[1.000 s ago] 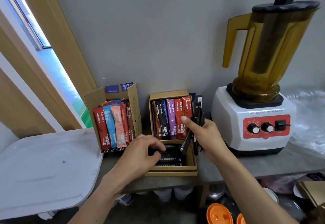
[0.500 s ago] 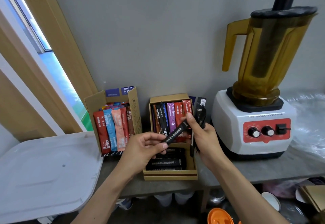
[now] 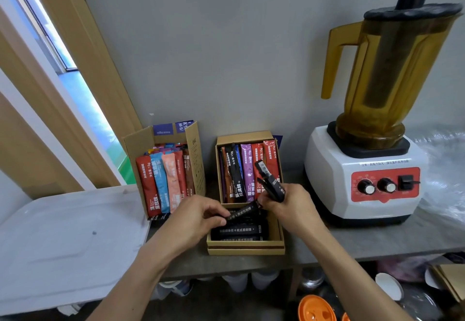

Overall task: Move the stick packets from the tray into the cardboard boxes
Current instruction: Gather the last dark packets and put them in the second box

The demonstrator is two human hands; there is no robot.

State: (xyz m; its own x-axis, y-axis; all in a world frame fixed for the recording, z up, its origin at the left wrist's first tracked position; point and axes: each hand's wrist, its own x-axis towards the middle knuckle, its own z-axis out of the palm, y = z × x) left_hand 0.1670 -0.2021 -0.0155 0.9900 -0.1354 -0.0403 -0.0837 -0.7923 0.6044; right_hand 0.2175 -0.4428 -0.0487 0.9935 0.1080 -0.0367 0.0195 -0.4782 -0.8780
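— Head view: left grip (image 3: 198,217) pinching one black stick packet (image 3: 241,214) just over the flat cardboard box (image 3: 245,248); right grip (image 3: 289,205) clenched round a black bundle (image 3: 270,184).
— Could fan out and spill onto the table (image 3: 352,240) if loosened. Possibly snagging that packet's far end too; hard to tell.

A single wide-angle camera rides on the person's head and looks forward and down at a grey counter (image 3: 364,242) set against a wall (image 3: 226,56). It stands near. The low cardboard box (image 3: 245,246) lies just below the middle of the frame. Left of the box the view reaches a white tray (image 3: 63,240) and a window frame (image 3: 83,74), and right of it a blender (image 3: 364,184). Below the box, at the frame's lower edge, sits an orange lid (image 3: 315,308) under the counter.
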